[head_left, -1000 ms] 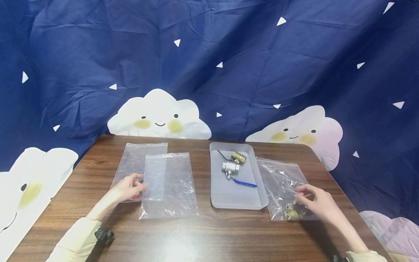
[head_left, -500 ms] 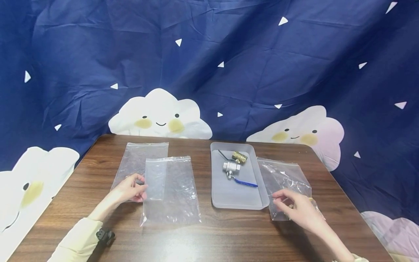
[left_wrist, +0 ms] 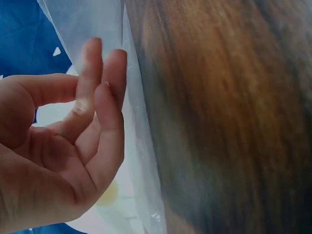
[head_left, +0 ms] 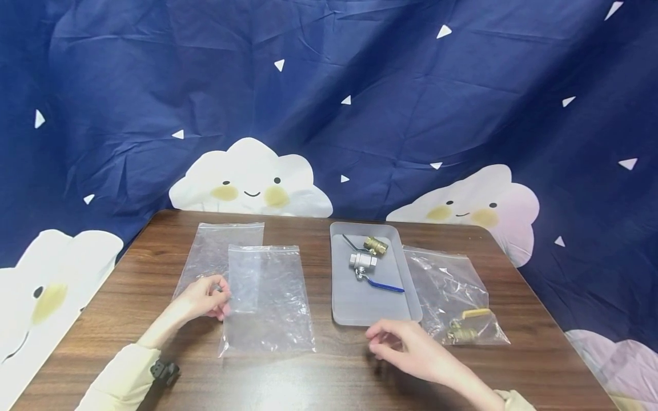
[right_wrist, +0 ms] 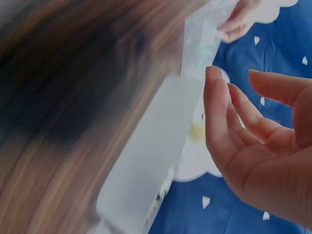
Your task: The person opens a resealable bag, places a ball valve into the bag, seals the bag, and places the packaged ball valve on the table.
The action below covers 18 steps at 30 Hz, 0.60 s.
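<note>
My left hand is at the left edge of the front clear zip bag, fingers loosely bent. Its fingertips overlap the bag's edge in the left wrist view; nothing shows pinched between them. A second zip bag lies partly under the front one. My right hand hovers before the grey tray, relaxed and holding nothing. In the tray are a brass ball valve with a dark lever and a silver ball valve with a blue lever.
Right of the tray, another zip bag contains a brass valve with a yellow handle. All lie on a brown wooden table. A blue cloth with clouds hangs behind the far edge.
My right hand has moved left from the valve-filled bag to in front of the tray. The front left bag has slid slightly toward me; my left hand has hardly moved.
</note>
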Available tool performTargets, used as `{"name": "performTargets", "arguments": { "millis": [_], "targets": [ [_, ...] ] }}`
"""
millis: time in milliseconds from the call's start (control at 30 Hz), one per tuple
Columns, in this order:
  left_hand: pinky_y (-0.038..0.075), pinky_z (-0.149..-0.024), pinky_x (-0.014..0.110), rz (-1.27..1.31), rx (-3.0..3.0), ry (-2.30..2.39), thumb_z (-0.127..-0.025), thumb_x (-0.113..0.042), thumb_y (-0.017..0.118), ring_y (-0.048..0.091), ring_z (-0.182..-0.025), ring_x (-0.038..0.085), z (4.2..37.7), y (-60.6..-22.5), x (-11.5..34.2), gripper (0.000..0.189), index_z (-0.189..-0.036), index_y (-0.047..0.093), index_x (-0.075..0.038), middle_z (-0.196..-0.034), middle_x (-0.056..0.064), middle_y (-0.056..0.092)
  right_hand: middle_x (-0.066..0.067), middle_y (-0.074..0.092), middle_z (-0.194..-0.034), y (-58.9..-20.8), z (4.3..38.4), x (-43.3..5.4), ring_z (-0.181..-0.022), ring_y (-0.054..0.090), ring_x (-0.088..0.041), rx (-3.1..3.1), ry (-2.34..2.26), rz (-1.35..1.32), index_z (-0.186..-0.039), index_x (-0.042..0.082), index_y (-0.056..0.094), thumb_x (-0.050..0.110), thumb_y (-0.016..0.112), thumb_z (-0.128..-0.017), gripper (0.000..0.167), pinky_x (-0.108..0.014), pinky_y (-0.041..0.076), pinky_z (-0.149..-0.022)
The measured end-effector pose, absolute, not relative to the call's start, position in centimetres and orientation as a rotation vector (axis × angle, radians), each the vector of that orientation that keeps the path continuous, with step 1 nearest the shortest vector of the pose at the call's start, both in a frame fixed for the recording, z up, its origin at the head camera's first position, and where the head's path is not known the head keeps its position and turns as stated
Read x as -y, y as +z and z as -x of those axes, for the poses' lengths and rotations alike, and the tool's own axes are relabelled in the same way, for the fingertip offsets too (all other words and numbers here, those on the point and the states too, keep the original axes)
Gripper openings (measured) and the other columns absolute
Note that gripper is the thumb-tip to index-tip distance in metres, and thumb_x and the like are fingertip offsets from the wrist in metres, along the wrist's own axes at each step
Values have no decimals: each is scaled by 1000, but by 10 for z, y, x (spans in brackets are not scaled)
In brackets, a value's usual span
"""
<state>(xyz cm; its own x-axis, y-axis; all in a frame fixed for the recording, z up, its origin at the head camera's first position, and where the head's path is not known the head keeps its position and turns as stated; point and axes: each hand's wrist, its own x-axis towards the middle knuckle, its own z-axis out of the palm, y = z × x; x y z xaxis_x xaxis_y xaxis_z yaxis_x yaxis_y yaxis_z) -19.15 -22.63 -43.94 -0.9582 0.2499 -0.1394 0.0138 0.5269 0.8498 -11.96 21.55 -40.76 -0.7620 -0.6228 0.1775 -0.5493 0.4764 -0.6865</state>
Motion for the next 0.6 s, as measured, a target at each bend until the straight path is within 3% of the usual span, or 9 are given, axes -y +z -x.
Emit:
{"name": "performTargets", "arguments": {
  "millis": [133,267,500,600],
  "targets": [
    [60,-55,28,-259,-2632,1367,-91,-6,62,67,-60,16,188,-439,225,8,-88,57,-2,-76,8,67,-7,74,-99,-411,121,-194,-84,67,1,-2525,-1147,1043,-108,6,67,21,64,-96,19,-22,58,-77],
    [61,-60,26,-264,-2596,1458,-88,-3,65,66,-65,13,186,-440,223,10,-87,56,2,-85,11,65,-12,73,-106,-413,122,-174,-87,69,-1,-2422,-1161,1039,-109,3,66,16,64,-95,20,-19,59,-76],
    [62,-70,28,-217,-2349,1664,-77,12,62,66,-75,11,186,-444,222,42,-110,38,14,-103,30,65,-15,71,-112,-418,127,-148,-92,70,-6,-2407,-1144,1029,-112,0,64,13,64,-94,22,-16,58,-78],
    [62,-73,30,-156,-2293,1685,-78,9,64,67,-77,9,187,-443,221,59,-124,28,17,-106,28,66,-17,70,-116,-421,128,-140,-94,71,-10,-2437,-1125,999,-115,-1,64,16,65,-94,27,-15,57,-79]
  ]
}}
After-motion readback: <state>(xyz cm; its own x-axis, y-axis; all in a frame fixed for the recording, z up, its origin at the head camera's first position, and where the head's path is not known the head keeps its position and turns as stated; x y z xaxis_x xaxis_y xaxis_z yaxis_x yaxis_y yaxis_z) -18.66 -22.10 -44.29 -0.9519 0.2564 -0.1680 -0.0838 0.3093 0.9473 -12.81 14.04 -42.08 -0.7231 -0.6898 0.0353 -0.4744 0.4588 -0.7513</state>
